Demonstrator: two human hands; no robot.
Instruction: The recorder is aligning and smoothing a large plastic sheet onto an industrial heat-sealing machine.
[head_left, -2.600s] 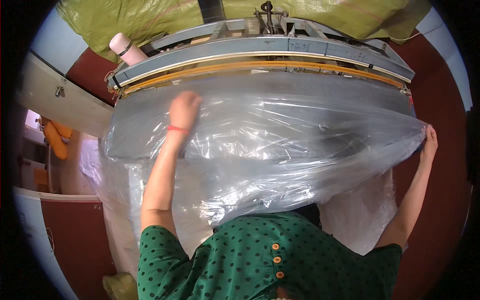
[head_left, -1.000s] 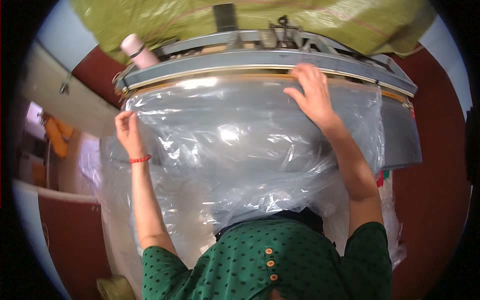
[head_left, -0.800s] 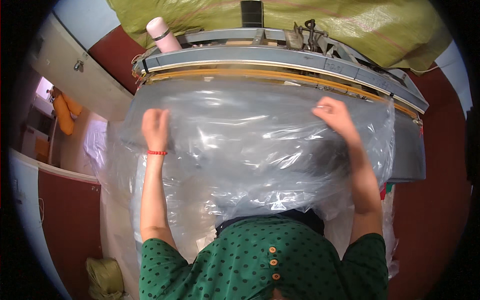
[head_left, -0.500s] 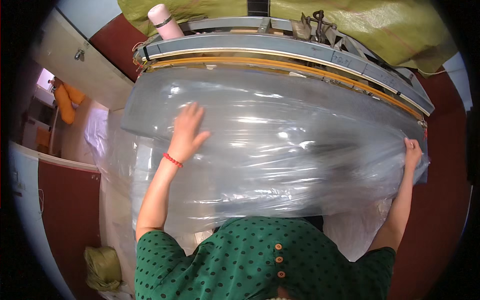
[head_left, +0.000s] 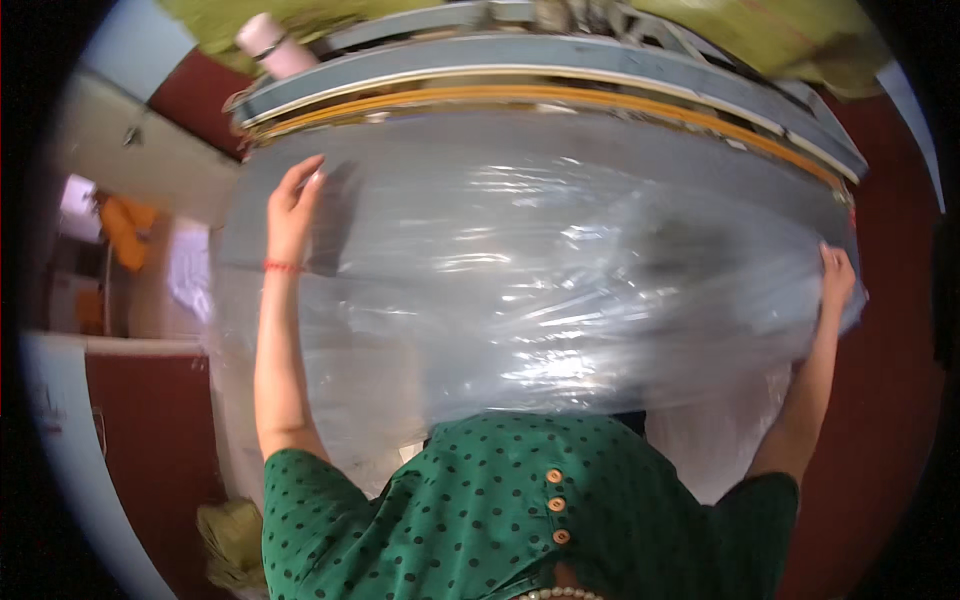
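Note:
A wide sheet of clear plastic film [head_left: 540, 260] lies wrinkled and shiny over a grey padded surface [head_left: 400, 150], reaching back to my body. My right hand [head_left: 836, 274] is closed on the film at the right edge, thumb against bent fingers. On the far left my left hand [head_left: 293, 210], a red bead bracelet at its wrist, hovers above the surface and casts a shadow beside it. Its fingers curve loosely, with a small gap to the thumb; nothing shows between them.
Along the far side runs a blue-grey metal frame [head_left: 450, 62] with an orange strip [head_left: 480, 93] before it. A pink bottle [head_left: 275, 48] stands at its left end. Green-yellow sacking [head_left: 760, 40] lies behind; another such sack [head_left: 232, 545] sits on the floor, lower left.
My left hand has come off the middle-left of the film, moving left and away from me, its spread fingers now curved. My right hand keeps its hold, slightly farther out. The view has shifted.

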